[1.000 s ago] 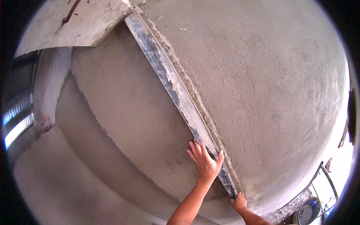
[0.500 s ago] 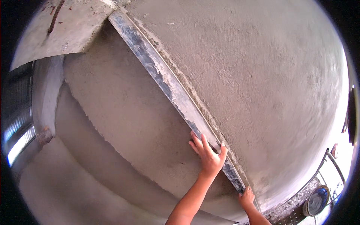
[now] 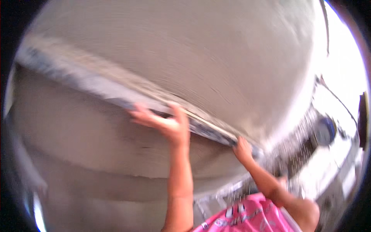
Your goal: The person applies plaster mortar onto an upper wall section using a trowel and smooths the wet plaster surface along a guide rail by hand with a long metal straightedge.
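A long metal plasterer's straightedge (image 3: 91, 83), smeared with grey mortar, slants across the plastered wall (image 3: 216, 50) from upper left to lower right. My left hand (image 3: 172, 125) is closed about the bar right of its middle, thumb over the upper edge and fingers at the lower one. Near its lower right end my right hand (image 3: 243, 150) grips it, fingertips partly hidden. Wet mortar forms a rough ridge (image 3: 112, 75) along the upper edge. Motion blurs the bar's far left end.
At the right, a round bucket (image 3: 325, 130) stands on the floor beside the wall's foot. Speckled debris (image 3: 297, 149) lies along that foot. Below my arms shows my pink shirt (image 3: 255, 214). A darker band crosses the lower wall.
My view has swung, so the straightedge now looks flatter and the bucket sits higher in the picture. Both hands are still on the bar. My pink shirt has come into view.
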`<state>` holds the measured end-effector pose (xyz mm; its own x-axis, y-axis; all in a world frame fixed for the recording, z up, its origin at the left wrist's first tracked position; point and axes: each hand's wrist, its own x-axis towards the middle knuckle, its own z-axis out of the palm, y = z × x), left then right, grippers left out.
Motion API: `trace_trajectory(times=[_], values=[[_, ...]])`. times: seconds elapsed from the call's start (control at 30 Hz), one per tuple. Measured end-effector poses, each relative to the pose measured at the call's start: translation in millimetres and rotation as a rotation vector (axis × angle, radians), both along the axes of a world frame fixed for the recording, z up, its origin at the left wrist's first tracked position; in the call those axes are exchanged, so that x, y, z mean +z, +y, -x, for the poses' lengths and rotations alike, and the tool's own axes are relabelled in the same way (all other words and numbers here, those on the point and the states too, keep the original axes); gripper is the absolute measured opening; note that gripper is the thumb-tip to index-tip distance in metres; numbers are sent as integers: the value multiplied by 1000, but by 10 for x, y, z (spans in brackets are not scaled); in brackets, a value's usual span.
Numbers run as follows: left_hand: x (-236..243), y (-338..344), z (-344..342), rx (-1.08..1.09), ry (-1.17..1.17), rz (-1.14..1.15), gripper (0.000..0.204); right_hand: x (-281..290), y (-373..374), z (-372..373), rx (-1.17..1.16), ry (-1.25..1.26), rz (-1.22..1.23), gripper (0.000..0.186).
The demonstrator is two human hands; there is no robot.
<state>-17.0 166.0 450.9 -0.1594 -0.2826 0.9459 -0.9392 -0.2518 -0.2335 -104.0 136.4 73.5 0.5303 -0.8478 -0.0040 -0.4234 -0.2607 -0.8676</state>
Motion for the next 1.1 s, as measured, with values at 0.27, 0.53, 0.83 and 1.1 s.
trace_trajectory(times=[0.27,0.53,0.83,1.1], values=[[37,144,159,44,-200,23,87,-1008,599,59,-309,-16,4,89],[-83,16,263,9,-53,65,89,-1626,603,11,-365,63,-47,98],[-66,-47,245,-32,-49,53,90,-1783,464,-7,-380,-106,-52,80],[-25,-44,138,-82,-72,34,93,-1806,359,56,-428,-93,-16,63]])
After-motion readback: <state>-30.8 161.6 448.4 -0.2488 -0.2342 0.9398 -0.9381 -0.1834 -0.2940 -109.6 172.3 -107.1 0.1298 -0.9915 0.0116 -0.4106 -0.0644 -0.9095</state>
